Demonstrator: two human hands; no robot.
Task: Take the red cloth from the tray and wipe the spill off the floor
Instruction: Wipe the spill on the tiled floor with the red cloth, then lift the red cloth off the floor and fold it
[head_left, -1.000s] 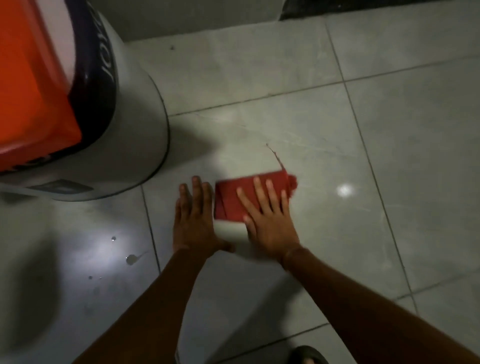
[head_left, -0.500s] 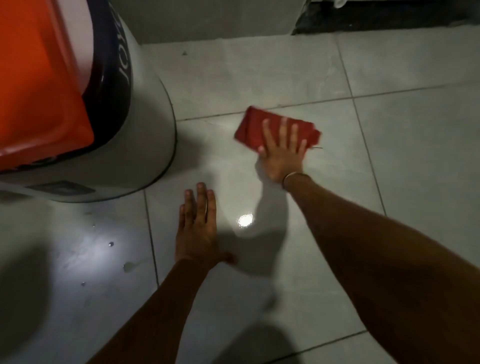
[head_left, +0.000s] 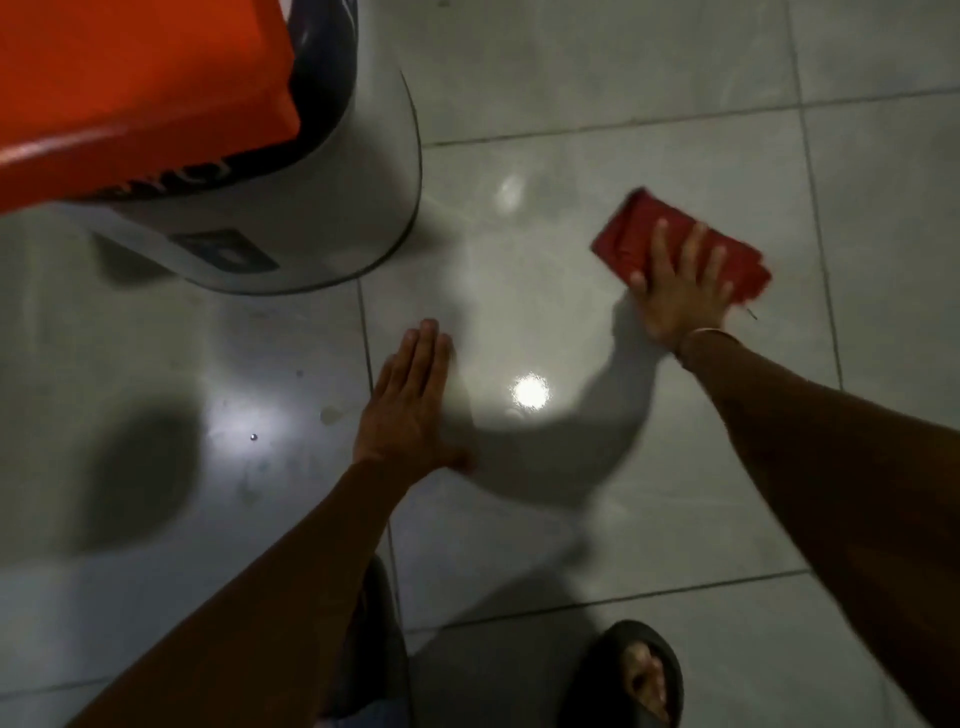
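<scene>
wiping is under way: the right hand (head_left: 678, 288), fingers spread flat, presses the red cloth (head_left: 670, 241) onto the floor (head_left: 649, 93), left hand (head_left: 410, 410) open as brace; next, sweep toward remaining wet patches.

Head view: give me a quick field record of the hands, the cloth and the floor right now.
right hand: flat, fingers spread, pressing on the red cloth
left hand: flat on the floor, holding nothing
red cloth: folded, lying on the tiled floor, right of the white appliance
droplets: a few small ones left of the left hand
foot: in a dark sandal, bottom edge
</scene>
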